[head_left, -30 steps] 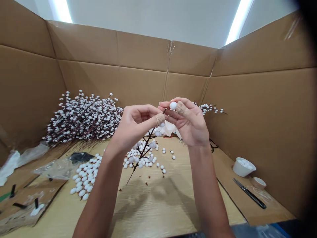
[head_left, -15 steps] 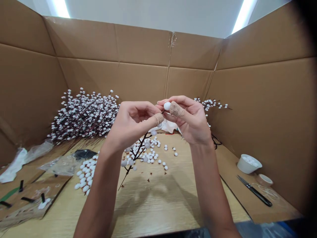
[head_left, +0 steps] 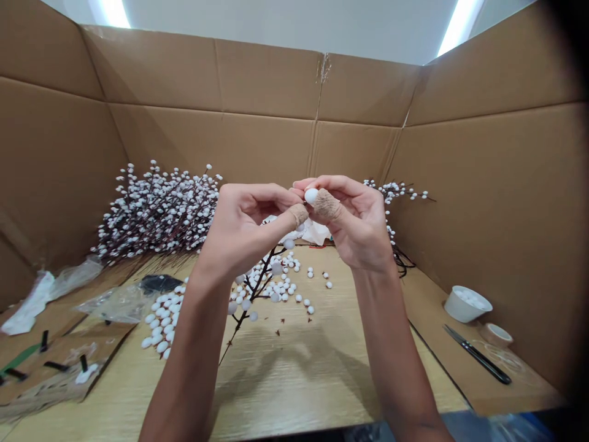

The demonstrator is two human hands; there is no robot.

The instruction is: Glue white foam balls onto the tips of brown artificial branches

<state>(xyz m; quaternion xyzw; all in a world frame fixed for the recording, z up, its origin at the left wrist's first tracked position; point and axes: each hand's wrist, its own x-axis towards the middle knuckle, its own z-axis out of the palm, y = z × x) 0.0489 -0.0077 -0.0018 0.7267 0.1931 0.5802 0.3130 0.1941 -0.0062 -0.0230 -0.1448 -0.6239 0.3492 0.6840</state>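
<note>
My left hand is closed on the top of a dark branch that hangs down toward the table with white buds on its twigs. Its thumb wears a tan wrap. My right hand pinches a white bud between a tan-wrapped thumb and the fingers, right at the branch tip. Both hands meet in front of me, above the table.
Loose white buds lie scattered on the wooden table. A heap of finished branches lies at the back left, a few more branches at the back right. A white bowl, black knife and tape roll sit at right. Cardboard walls enclose the space.
Both hands have drawn slightly closer together, bringing the bud onto the branch tip. The view has shifted a little, so the scene sits higher and rightward.
</note>
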